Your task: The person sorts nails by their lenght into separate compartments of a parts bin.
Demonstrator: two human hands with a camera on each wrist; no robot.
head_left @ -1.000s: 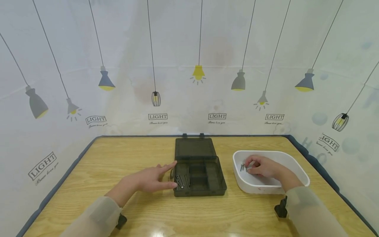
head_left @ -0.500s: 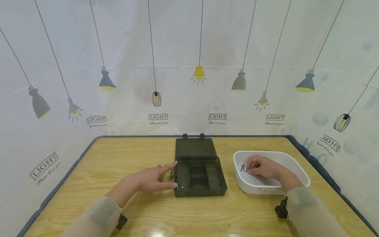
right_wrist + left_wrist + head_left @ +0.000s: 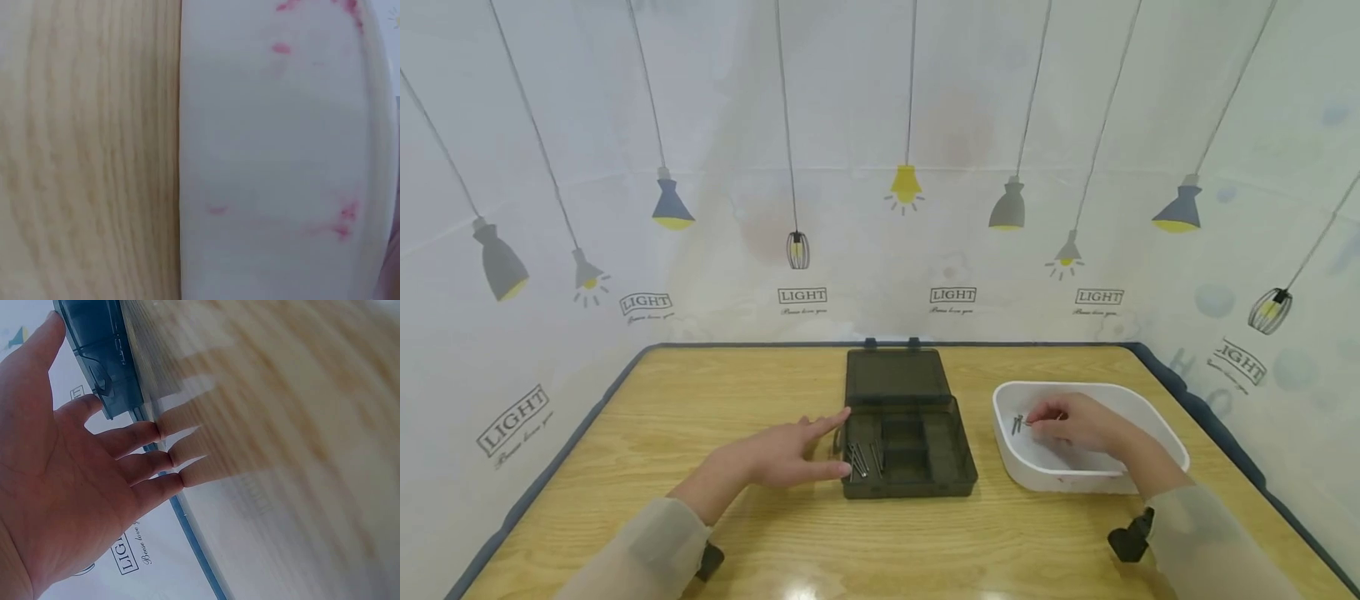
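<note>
A dark translucent organizer box (image 3: 958, 481) sits at the table's middle, its lid (image 3: 898, 375) laid back. Several thin metal screws (image 3: 859, 460) lie in its left compartment. My left hand (image 3: 778, 454) is at the box's left side, thumb and forefinger spread along its edge; in the left wrist view the other fingers of that hand (image 3: 81, 469) reach toward the table. Inside the white bin (image 3: 1022, 475), my right hand (image 3: 1078, 421) pinches a small screw (image 3: 1028, 423) between thumb and fingertips. A few more screws (image 3: 1017, 425) lie just left of those fingertips.
The wooden table (image 3: 737, 533) ends at a dark blue border (image 3: 760, 343) below a lamp-printed backdrop (image 3: 850, 250). In the right wrist view, the outer wall of the bin (image 3: 275, 144) bears pink smudges. Bare wood lies between box and bin.
My right hand has shifted slightly to the right and up inside the bin, its wrist turning a little, with a screw at its fingertips. The left hand stays at the box.
</note>
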